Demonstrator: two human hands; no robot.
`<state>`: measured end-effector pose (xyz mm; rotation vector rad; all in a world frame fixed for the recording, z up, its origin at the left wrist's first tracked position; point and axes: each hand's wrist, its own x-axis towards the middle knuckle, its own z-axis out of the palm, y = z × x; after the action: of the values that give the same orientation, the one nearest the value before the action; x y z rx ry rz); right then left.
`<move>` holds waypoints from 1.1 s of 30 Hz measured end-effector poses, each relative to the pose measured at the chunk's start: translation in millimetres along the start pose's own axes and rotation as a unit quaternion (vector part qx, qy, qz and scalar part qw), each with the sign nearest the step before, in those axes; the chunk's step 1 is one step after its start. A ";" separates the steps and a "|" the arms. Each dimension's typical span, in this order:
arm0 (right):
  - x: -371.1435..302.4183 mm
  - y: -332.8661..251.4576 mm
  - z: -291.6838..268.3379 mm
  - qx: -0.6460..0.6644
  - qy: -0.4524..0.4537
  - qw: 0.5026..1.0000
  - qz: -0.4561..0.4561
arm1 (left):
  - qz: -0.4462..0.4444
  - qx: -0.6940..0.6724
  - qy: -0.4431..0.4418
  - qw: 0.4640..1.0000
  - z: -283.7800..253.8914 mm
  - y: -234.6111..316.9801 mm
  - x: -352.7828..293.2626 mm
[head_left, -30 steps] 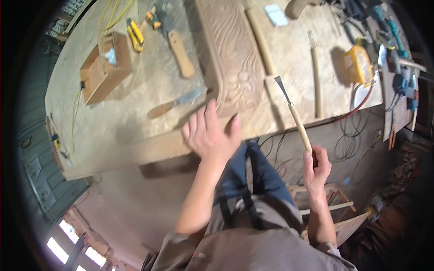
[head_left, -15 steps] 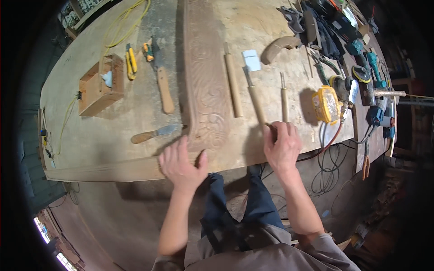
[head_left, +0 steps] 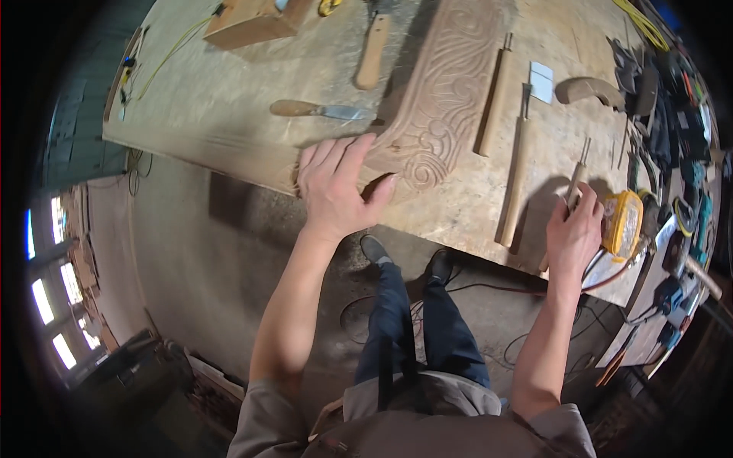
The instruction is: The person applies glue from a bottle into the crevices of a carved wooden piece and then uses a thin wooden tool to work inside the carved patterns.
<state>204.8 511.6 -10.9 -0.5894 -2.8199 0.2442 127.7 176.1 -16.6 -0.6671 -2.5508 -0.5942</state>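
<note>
The right hand [head_left: 574, 237] partly hides a slim tool [head_left: 581, 169], grip unclear; the left hand [head_left: 336, 191] lies spread by a carved board [head_left: 450, 88].

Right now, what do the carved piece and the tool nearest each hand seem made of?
Carved piece: likely unvarnished wood, brown and matte. Flat-bladed tool by the left hand: shiny blade, probably metal; brown handle, apparently wood. Pronged tool at the right hand: pale handle, likely bare wood; dark prongs, perhaps steel.
</note>
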 end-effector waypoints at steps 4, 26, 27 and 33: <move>-7.4 4.1 5.8 0.024 -0.019 0.999 0.011 | -0.016 -0.009 -0.005 1.000 -6.8 -0.5 -7.1; -124.8 -46.1 -46.4 0.532 -0.369 0.761 0.040 | -0.085 -0.003 -0.035 0.996 -9.9 17.5 -8.2; -125.3 -43.9 -45.1 0.523 -0.369 0.767 0.040 | -0.087 -0.003 -0.035 0.996 -10.5 17.2 -8.8; -111.2 -45.1 -51.0 0.557 -0.330 0.762 -0.017 | -0.085 0.012 -0.038 0.996 -7.2 17.3 -9.9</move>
<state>300.7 430.6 24.3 -0.1363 -2.4871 2.2569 147.0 182.7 -10.7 -0.4749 -2.7009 -0.6022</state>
